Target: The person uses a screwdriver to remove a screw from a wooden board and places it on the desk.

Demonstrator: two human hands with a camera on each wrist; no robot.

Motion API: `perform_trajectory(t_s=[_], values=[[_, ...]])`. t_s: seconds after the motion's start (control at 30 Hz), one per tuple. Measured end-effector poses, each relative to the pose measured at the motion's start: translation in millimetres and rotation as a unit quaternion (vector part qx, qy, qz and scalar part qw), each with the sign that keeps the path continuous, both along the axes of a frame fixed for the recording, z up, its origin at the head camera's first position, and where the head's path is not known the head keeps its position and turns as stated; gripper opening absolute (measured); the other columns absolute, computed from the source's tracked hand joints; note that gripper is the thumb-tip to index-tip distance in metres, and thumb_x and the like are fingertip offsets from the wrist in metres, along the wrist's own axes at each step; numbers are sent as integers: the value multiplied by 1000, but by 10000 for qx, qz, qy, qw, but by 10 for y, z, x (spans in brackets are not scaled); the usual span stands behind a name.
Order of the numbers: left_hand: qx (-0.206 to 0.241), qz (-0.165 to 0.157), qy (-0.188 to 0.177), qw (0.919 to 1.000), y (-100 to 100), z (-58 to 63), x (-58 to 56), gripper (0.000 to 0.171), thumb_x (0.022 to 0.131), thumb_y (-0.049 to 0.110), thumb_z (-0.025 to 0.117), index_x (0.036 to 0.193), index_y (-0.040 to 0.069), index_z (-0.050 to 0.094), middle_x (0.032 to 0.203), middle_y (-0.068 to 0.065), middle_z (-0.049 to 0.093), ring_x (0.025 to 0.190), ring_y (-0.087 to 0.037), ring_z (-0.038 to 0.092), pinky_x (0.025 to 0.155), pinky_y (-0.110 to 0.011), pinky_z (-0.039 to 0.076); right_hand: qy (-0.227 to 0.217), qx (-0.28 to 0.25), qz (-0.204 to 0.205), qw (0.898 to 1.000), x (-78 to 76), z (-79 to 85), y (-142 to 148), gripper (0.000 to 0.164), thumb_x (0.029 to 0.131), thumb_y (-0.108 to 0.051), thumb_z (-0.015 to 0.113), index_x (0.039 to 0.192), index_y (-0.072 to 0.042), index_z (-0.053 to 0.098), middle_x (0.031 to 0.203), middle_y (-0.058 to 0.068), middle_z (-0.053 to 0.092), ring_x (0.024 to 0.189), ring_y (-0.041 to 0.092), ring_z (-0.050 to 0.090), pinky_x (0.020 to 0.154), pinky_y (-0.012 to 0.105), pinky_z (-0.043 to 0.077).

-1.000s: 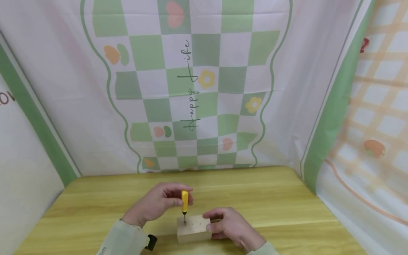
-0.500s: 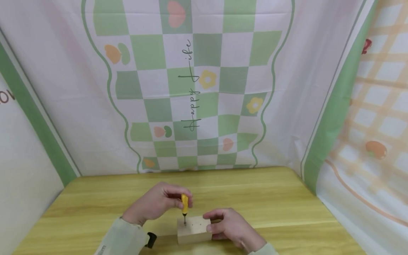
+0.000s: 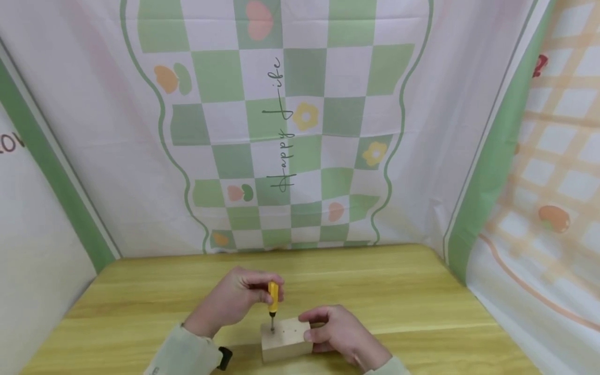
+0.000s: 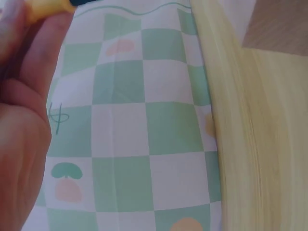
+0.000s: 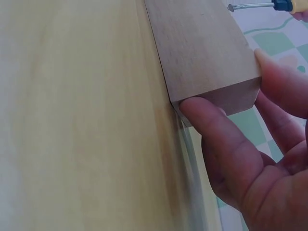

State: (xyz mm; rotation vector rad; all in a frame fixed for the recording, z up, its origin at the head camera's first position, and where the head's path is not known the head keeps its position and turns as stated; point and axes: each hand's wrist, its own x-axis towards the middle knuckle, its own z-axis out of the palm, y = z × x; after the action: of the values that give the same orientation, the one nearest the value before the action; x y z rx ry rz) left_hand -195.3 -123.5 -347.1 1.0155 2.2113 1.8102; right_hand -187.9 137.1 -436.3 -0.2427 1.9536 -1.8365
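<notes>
From the head camera we look down at a yellow wooden table [image 3: 140,297] backed by a green-and-white checked cloth [image 3: 300,130]. Our left hand [image 3: 236,299] pinches the yellow handle of a small screwdriver [image 3: 273,297], fingers curled round it, the tool upright with its tip on a screw at the left end of the wooden block [image 3: 286,341]. Our right hand [image 3: 335,330] clasps the block's right end, thumb on the near side, fingers across the top edge. The block lies flat near the table's front edge, a few small dark holes showing in its top face. Against a second ago, the yellow handle shows lower and shorter above our fingers, and the fingertips have shifted round it, so we judge the screwdriver is turning and the screw is sinking a little into the block. The block itself has not moved.

Over to the left wrist camera: very close and blurred. We see our left hand [image 4: 21,125] filling the left side, with a scrap of the yellow screwdriver handle [image 4: 45,7] at the fingertips in the top corner. Behind it lie the checked cloth [image 4: 130,120] and the table edge [image 4: 250,144].

Now the right wrist camera: our right hand [image 5: 250,159] grips the end of the block [image 5: 202,53], thumb pressed against its lower corner and fingers wrapped over the far side. The block sits flat on the table [image 5: 82,120]. At the top right, the screwdriver [image 5: 255,6] shaft pokes towards the block's far end.
</notes>
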Motion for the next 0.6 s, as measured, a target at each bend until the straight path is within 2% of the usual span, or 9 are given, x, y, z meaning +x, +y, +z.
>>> perform_trajectory(t_s=[0.17,0.3,0.43,0.53,0.6], values=[[122,712,-23,9974,60,-42,94,25,89,0,69,112,7,75,93,-11,72,87,-26,69,76,-33,59,53,1,-12,10000,16,9,-19,37,84,5,75,120,3,67,112,13,65,94,29,67,76,46,59],[236,1541,99,9877,152,-66,188,28,85,-4,71,111,7,76,90,-6,72,85,-23,70,76,-31,59,100,21,-12,9999,23,16,-19,37,84,5,75,120,3,67,114,13,65,94,30,67,76,46,59],[218,2545,277,9664,275,-72,296,34,83,-9,72,111,8,76,88,-2,73,81,-21,71,71,-29,59,104,20,-20,9999,28,23,-19,37,84,4,75,121,3,67,118,14,64,95,30,67,76,46,59],[236,3241,544,9441,371,-90,359,37,81,-13,72,111,8,76,87,-4,74,75,-17,70,66,-27,59,79,-8,-21,10000,32,26,-21,38,85,4,75,122,5,65,121,17,63,96,31,67,76,46,59],[273,3614,855,9281,429,-113,390,39,79,-15,73,110,8,77,86,-5,74,73,-15,70,63,-24,59,75,-6,-20,10000,36,31,-24,39,85,4,74,123,6,64,122,19,62,97,31,67,77,46,59]])
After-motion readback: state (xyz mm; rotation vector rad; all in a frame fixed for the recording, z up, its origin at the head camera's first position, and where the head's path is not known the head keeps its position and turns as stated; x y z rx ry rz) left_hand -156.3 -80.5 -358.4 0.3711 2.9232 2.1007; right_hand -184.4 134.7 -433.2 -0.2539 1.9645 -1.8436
